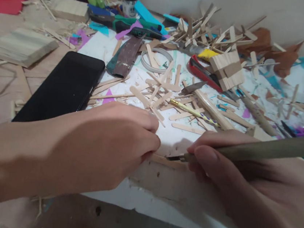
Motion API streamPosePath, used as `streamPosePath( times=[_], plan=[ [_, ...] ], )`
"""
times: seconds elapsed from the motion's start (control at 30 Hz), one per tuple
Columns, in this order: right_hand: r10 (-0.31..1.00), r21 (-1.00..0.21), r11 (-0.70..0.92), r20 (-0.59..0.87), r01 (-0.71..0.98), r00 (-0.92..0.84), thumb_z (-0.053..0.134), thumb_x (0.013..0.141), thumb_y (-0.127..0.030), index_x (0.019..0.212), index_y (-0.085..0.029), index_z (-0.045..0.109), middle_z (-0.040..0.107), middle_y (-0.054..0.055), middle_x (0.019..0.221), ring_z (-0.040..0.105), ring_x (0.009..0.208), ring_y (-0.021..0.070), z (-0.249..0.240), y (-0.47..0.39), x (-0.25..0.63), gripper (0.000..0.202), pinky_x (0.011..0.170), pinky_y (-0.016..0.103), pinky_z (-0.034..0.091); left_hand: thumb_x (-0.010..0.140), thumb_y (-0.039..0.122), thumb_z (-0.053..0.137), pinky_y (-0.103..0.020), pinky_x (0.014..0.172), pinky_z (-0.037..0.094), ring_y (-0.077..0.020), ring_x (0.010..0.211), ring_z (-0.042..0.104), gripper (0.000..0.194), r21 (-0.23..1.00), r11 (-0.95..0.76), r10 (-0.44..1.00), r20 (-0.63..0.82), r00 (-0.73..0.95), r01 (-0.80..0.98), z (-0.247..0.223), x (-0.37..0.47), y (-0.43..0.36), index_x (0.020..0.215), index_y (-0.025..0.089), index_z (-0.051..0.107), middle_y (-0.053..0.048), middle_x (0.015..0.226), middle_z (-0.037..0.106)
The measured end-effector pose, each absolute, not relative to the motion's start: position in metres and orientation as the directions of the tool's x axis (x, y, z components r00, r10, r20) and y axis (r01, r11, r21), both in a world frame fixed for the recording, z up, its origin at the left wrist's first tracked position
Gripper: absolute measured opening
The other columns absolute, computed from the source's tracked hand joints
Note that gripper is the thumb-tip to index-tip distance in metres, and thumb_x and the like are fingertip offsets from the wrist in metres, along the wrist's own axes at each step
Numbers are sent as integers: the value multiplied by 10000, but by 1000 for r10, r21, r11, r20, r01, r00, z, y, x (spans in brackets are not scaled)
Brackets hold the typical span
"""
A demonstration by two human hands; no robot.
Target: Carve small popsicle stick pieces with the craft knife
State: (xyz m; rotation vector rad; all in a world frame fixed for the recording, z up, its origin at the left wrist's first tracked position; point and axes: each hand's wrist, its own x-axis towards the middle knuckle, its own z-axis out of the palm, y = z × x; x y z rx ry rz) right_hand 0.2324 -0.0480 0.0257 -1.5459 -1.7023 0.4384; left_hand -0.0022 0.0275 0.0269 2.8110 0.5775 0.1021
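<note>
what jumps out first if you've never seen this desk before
Two hands fill the foreground: the left hand presses down on a thin wooden stick, and the right hand holds a craft knife with its tip at that stick. Behind them lies a wide scatter of wooden sticks on white paper, with a black phone flat to the left.

Soft even light; blurred, stretched edges
</note>
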Motion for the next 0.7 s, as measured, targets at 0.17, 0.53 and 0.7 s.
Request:
streamPosePath(
  times=[0.17,0.53,0.7],
  plan=[
    [981,-802,171,194,572,-21,770,956,-351,788,-312,774,749,-65,635,654,464,136,25,-44,227,172,410,220,500,841,14,818,-292,667,466,-148,762,660,250,416,-837,363,-60,930,354,27,-4,28,887,259,807,59,866,741],
    [966,-707,258,179,659,-186,704,1038,-393,833,-307,739,736,-52,621,661,461,151,22,-43,231,225,401,234,506,846,3,734,-319,621,480,-158,691,654,268,448,-841,387,104,916,305,22,-6,28,884,269,741,66,828,703],
    [951,-646,309,186,698,-249,649,1073,-381,795,-293,720,734,-38,620,645,455,150,21,-46,230,301,386,244,479,822,18,756,-332,622,483,-174,698,673,251,426,-843,389,63,919,328,22,-6,27,858,265,719,62,830,721]
  ],
)
